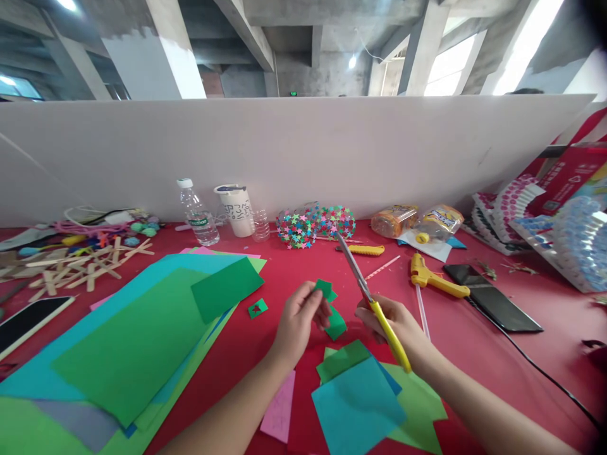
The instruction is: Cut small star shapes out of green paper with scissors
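My left hand [300, 316] pinches a small dark green paper piece [324, 288] between thumb and fingers. Another green paper piece [336, 323] shows just below those fingers; whether it is held or lies on the table, I cannot tell. In my right hand [391, 319] are scissors with yellow handles [389, 338], their blades pointing up and away, apart from the paper. A small green square with a dark star shape [257, 308] lies left of my left hand. Beneath both hands rest blue paper [355, 407], light green paper [417, 404] and a pink slip [279, 411].
Stacked coloured sheets [137, 335] cover the left of the red table, beside wooden sticks [95, 268] and a phone [31, 322]. Behind stand a water bottle [196, 215], a cup [236, 212] and star-filled containers [315, 224]. A yellow cutter [363, 250], glue gun [439, 279] and black phone [490, 297] lie right.
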{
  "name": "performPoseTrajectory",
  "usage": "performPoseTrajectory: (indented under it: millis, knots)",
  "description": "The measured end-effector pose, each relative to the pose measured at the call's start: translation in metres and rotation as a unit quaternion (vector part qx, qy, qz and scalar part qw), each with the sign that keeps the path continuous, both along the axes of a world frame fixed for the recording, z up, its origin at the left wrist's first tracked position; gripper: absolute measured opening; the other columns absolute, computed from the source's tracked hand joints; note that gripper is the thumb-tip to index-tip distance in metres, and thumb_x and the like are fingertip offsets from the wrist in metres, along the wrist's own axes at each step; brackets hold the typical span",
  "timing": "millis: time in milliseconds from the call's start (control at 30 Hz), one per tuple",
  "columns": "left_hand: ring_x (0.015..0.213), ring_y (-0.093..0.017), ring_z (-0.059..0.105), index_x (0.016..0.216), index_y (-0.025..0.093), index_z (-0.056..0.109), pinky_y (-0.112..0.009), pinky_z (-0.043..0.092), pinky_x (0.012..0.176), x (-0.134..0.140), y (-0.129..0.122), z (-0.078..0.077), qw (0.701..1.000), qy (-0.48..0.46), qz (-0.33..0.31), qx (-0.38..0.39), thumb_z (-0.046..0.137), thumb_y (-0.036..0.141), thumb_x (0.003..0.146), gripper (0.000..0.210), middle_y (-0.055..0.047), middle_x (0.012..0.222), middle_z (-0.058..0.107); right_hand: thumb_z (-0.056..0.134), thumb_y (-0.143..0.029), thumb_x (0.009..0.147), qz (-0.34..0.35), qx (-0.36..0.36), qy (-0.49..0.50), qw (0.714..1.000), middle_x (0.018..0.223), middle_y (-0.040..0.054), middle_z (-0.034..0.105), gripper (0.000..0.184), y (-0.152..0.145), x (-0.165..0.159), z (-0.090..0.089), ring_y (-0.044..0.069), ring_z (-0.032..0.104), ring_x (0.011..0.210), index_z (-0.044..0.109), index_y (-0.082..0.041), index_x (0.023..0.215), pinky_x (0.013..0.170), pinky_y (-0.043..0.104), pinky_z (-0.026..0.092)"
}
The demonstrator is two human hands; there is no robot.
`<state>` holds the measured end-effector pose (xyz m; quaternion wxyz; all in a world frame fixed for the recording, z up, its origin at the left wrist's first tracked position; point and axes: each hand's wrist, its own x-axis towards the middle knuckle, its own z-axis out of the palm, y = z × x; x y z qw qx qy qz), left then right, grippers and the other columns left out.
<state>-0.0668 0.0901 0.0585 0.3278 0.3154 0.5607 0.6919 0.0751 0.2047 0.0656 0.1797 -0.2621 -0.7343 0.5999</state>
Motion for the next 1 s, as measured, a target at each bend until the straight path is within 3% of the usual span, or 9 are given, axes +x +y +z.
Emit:
performPoseTrajectory:
  millis: [67, 167, 300, 467, 633, 867, 1000]
  knots:
    - [0.05, -0.01, 0.055, 0.071, 0.018, 0.049, -0.022, 0.043, 0.049, -0.006, -0.001, 0.002, 0.997, -0.002, 0.067, 0.031, 0.053, 0.041, 0.083, 0.026, 0.003, 0.061, 0.059, 0.063, -0.039, 0.075, 0.012, 0.042, -0.024, 0.999, 0.061, -0.005, 0.046, 0.024, 0.002, 0.002, 0.002, 0.012, 0.042, 0.055, 0.049, -0.02, 0.073, 0.049, 0.022, 0.031]
    - [0.052, -0.011, 0.056, 0.07, 0.018, 0.05, -0.022, 0.043, 0.049, -0.011, -0.003, 0.007, 0.992, 0.006, 0.113, 0.049, 0.053, 0.04, 0.083, 0.026, 0.002, 0.062, 0.059, 0.057, -0.043, 0.08, 0.034, 0.121, -0.085, 0.988, 0.061, -0.0045, 0.044, 0.025, 0.003, 0.004, 0.003, 0.012, 0.042, 0.055, 0.047, -0.021, 0.071, 0.049, 0.022, 0.03]
    - [0.052, -0.011, 0.057, 0.07, 0.018, 0.05, -0.022, 0.043, 0.049, -0.007, -0.005, 0.012, 0.991, 0.011, 0.125, 0.053, 0.052, 0.04, 0.083, 0.026, 0.001, 0.061, 0.059, 0.058, -0.046, 0.079, 0.067, 0.198, -0.137, 0.968, 0.055, -0.0047, 0.042, 0.032, 0.003, 0.006, 0.004, 0.011, 0.037, 0.05, 0.046, -0.021, 0.064, 0.047, 0.023, 0.026]
    - [0.05, -0.011, 0.055, 0.072, 0.018, 0.049, -0.022, 0.042, 0.049, -0.001, -0.006, 0.013, 0.991, 0.019, 0.116, 0.062, 0.051, 0.041, 0.085, 0.026, 0.002, 0.058, 0.058, 0.062, -0.046, 0.077, 0.095, 0.242, -0.168, 0.951, 0.051, -0.0044, 0.043, 0.035, -0.002, 0.007, 0.005, 0.011, 0.036, 0.047, 0.046, -0.02, 0.059, 0.044, 0.023, 0.023]
    - [0.051, -0.011, 0.053, 0.071, 0.019, 0.049, -0.022, 0.042, 0.049, 0.004, -0.007, 0.015, 0.992, 0.043, 0.105, 0.061, 0.048, 0.038, 0.087, 0.025, 0.002, 0.059, 0.056, 0.056, -0.05, 0.08, 0.13, 0.185, -0.187, 0.956, 0.044, -0.0042, 0.044, 0.041, -0.006, 0.007, 0.009, 0.01, 0.04, 0.041, 0.039, -0.021, 0.057, 0.04, 0.021, 0.023]
    - [0.051, -0.011, 0.051, 0.069, 0.02, 0.047, -0.022, 0.041, 0.05, 0.005, -0.008, 0.015, 0.991, 0.056, 0.105, 0.055, 0.046, 0.038, 0.088, 0.027, 0.003, 0.057, 0.053, 0.054, -0.054, 0.08, 0.146, 0.08, -0.192, 0.967, 0.042, -0.0063, 0.042, 0.04, -0.011, 0.008, 0.019, 0.008, 0.039, 0.038, 0.05, -0.019, 0.063, 0.038, 0.018, 0.028]
    - [0.05, -0.01, 0.051, 0.07, 0.019, 0.048, -0.021, 0.041, 0.049, 0.005, -0.007, 0.015, 0.991, 0.059, 0.103, 0.058, 0.047, 0.037, 0.088, 0.026, 0.003, 0.057, 0.053, 0.049, -0.059, 0.081, 0.158, 0.057, -0.183, 0.969, 0.042, -0.0058, 0.044, 0.043, -0.011, 0.01, 0.019, 0.008, 0.038, 0.039, 0.05, -0.018, 0.066, 0.041, 0.019, 0.03]
